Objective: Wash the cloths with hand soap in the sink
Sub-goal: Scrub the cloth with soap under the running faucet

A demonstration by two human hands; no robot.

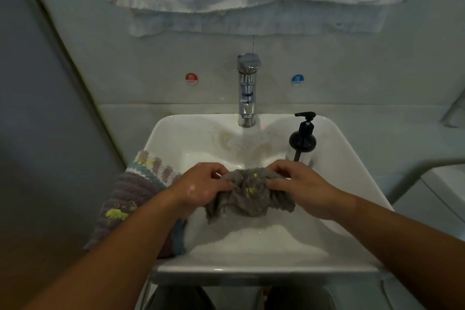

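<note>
In the middle of the frame the grey cloth (247, 194) is held bunched up above the bowl of the sink (264, 268), not resting on it. The left hand (201, 186) pinches its left end and the right hand (302, 186) its right end, fingers curled down over the top edge and pressed into the folds. Yellow marks show on the fabric between the hands, so the likeliest failure is a poor wash: rubbing only the gathered top would leave stains inside the folds untouched. The skin of the left hand looks wet and soapy, and a slick grip on soaked cloth could slip and drop it into the foamy water at the lower centre, splashing over the front rim. Just beyond the right hand, right of centre, the soap bottle (302, 141) stands on the sink's edge, and a wide scrubbing stroke with that hand could knock it into the bowl. At the left of the frame the striped cloth (130, 199) hangs over the sink's left rim under the left forearm, and a sweep of that arm might drag it to the floor. Whether the tap (247, 88), upper centre, is running I cannot tell; if it is, a cloth over the drain could let the bowl fill
</note>
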